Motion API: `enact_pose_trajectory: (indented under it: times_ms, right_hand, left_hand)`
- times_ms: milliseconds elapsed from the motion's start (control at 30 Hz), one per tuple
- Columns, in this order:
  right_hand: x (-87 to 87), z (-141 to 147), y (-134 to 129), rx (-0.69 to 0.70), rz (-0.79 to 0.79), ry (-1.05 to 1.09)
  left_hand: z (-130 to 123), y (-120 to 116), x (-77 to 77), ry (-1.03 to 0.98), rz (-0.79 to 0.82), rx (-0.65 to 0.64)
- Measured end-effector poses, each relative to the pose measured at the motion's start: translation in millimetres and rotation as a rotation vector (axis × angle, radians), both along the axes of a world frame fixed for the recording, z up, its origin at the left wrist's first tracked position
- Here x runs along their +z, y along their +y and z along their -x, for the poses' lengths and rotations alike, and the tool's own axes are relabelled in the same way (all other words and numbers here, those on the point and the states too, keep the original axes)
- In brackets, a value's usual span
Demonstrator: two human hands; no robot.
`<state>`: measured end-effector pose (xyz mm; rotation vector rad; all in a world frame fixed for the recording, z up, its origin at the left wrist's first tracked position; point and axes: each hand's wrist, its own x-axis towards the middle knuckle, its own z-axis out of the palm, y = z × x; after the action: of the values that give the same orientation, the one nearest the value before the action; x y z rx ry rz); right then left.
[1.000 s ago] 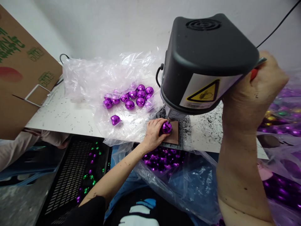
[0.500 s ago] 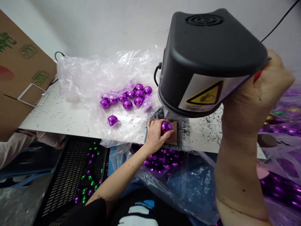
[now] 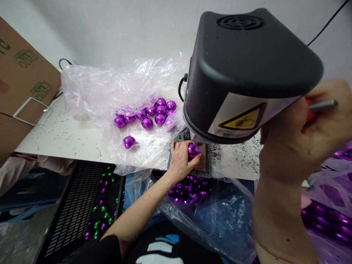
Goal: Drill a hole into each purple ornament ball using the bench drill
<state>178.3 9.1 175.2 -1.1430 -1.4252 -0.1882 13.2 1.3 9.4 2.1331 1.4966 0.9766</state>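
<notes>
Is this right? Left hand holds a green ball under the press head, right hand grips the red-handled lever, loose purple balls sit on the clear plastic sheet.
Not quite: the ball in the left hand is purple, not green, as the head view shows. The rest holds: it sits under the press head, the right hand grips the red-handled lever, and loose purple balls lie on the clear plastic sheet.
</notes>
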Motion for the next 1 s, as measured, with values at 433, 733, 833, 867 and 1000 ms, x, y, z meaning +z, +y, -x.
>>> enact_pose_trajectory:
  times_ms: [433,733,833,867,1000]
  right_hand:
    - [-51.0,0.6,-32.8,0.05,-0.195,-0.124]
    - [-66.4,9.6,-30.7,0.051,-0.248,-0.045]
    - [-68.0,8.1,-30.9,0.06,-0.212,-0.051]
    - [-68.2,7.1,-31.1,0.062,-0.216,-0.063]
    - [-66.4,3.5,-36.0,0.064,-0.202,-0.077]
  left_hand:
    - [-1.4,-2.3,-2.6,-0.029,0.007,0.009]
    - [-0.9,-2.9,-6.1,-0.021,0.004,-0.007]
    - [-0.3,-2.9,-5.7,-0.03,-0.005,-0.015]
    - [-0.2,-2.9,-5.4,-0.03,-0.002,-0.016]
    - [0.2,-2.8,-3.9,-0.011,0.043,-0.013]
